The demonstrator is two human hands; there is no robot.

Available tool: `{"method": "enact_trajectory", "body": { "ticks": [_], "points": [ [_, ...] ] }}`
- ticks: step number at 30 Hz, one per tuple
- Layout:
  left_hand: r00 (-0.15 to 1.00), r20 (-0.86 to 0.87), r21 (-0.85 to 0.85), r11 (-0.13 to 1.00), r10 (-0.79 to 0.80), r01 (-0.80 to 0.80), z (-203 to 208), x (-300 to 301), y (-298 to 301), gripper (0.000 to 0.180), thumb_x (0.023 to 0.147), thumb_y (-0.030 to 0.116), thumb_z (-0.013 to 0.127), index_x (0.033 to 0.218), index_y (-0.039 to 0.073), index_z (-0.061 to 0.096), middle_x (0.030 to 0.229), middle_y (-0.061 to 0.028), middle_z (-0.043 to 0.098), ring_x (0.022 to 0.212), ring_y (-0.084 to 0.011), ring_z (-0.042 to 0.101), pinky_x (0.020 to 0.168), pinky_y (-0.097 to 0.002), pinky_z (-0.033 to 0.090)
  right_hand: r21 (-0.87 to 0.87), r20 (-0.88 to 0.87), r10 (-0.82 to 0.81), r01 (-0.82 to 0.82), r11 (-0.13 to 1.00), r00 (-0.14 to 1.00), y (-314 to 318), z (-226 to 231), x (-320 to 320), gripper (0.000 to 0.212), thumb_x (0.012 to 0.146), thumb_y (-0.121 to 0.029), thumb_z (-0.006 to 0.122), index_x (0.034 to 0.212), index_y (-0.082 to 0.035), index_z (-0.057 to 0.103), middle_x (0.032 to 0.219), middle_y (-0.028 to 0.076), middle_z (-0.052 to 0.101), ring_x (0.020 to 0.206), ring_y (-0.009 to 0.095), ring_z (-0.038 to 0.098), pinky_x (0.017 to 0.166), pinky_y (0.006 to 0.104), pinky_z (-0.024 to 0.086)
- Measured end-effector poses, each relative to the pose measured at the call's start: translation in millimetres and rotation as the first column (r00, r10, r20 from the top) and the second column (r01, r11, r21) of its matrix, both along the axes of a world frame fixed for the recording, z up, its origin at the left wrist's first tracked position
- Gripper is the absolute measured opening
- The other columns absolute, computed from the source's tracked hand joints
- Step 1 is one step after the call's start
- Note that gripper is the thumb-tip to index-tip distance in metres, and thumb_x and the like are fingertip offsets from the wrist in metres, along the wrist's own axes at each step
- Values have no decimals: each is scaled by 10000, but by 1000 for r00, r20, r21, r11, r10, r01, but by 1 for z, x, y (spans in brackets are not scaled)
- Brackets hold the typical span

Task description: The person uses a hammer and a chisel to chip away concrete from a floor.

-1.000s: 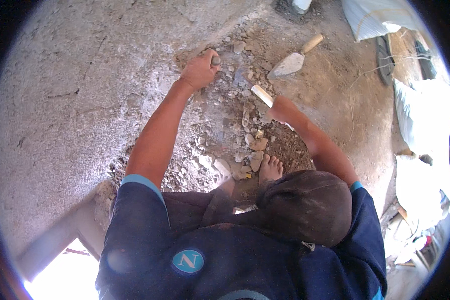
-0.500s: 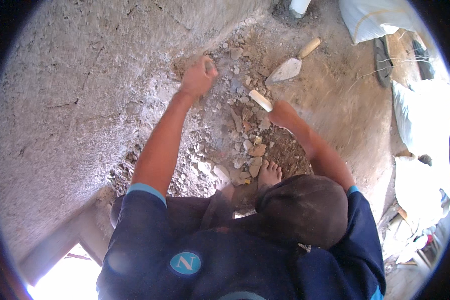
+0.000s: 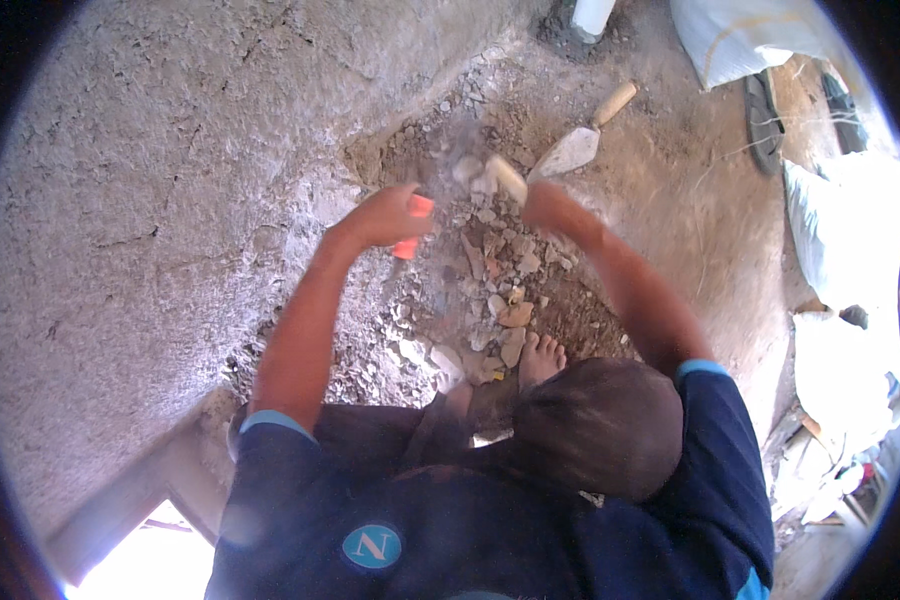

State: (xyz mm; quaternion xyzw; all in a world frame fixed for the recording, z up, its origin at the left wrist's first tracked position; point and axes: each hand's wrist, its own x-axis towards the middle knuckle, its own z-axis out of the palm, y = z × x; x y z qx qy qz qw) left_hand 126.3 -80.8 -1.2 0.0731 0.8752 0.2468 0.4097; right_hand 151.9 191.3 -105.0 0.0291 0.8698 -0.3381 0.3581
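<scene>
My left hand (image 3: 385, 215), near the foot of the rough wall, is closed around a bright orange object (image 3: 406, 247). Its ends show above and below my fingers, but its kind is unclear. My right hand (image 3: 555, 210) grips a tool with a pale, wooden-looking rounded shaft (image 3: 508, 180); the rest of it is hidden by my hand and blur. Just beyond my right hand, a pointed trowel (image 3: 573, 150) with a wooden handle lies on the dirt. Broken stones and rubble (image 3: 490, 240) cover the ground between my hands.
A rough grey wall (image 3: 170, 150) rises on the left. My bare foot (image 3: 542, 355) stands beside the stones. White sacks (image 3: 740, 40) and a dark sandal (image 3: 763, 125) lie at the right. A white cylindrical object (image 3: 592, 18) stands at the far edge.
My left hand has come nearer to me, and the orange object now shows in it. My right hand has shifted slightly up and left with the pale-shafted tool.
</scene>
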Motion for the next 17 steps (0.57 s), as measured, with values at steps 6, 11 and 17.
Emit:
{"method": "enact_trajectory", "body": {
  "ticks": [6, 11, 17],
  "points": [
    [985, 104, -205, 967, -134, 154, 72, -7, -70, 390, 739, 187, 683, 1049, -2, 540, 864, -137, 619, 730, -218, 622, 636, -359, 501, -130, 145, 155, -136, 982, 977, -1, 50, 68, 301, 756, -107, 645, 985, 87, 635, 678, 182, 652, 547, 214, 651, 531, 339, 533],
    [998, 35, -331, 943, 59, -44, 126, 41, -126, 374, 727, 151, 668, 1044, -1, 539, 811, -127, 610, 621, -179, 599, 560, -334, 496, -100, -413, -114, 80, 992, 903, -7, 33, 1, 348, 737, -146, 664, 999, 82, 629, 660, 163, 646, 499, 229, 633, 469, 340, 509],
    [998, -50, -281, 958, 43, -55, 99, 67, -143, 535, 701, 189, 687, 1177, -3, 537, 870, -154, 632, 778, -247, 628, 733, -364, 508, -178, -165, -222, 192, 965, 961, -15, 3, -53, 377, 735, -141, 641, 1016, 109, 632, 750, 202, 675, 673, 292, 684, 660, 433, 551]
  ]
}}
